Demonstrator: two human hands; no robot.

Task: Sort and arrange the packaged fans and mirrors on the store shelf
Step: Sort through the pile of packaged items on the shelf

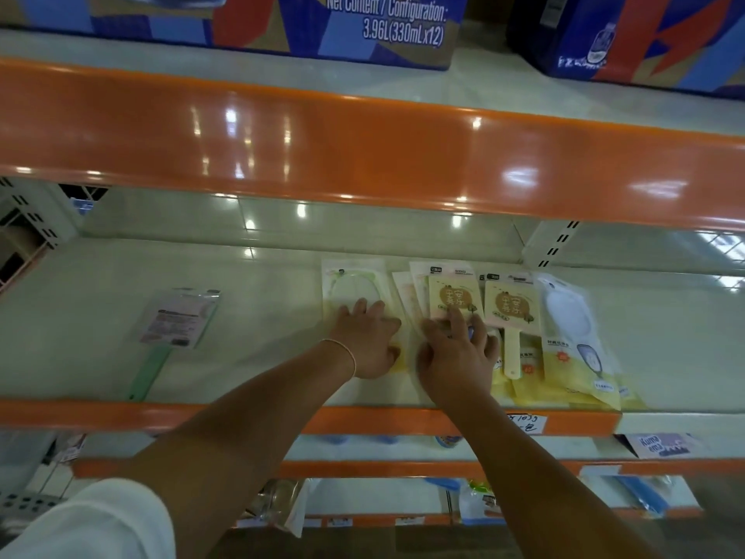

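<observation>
On the cream shelf [262, 336] lies a row of flat packages. My left hand [369, 336] rests palm down, fingers spread, on a pale green-framed packaged mirror [354, 288]. Beside it my right hand [455, 349] presses on a tan packaged fan [451, 296] that overlaps pinkish packages [407, 300]. Further right are a second tan fan [510, 304] with a cream handle and a white packaged fan [568, 312] in a yellow-bottomed bag. Far to the left, apart from the row, a packaged item with a green handle [177, 320] lies alone.
An orange shelf lip [363, 147] overhangs above, with blue drink cartons [363, 26] on the upper shelf. The orange front edge [363, 421] carries a handwritten price tag [524, 423]. Lower shelves hold assorted goods. An upright post [552, 244] stands behind at right.
</observation>
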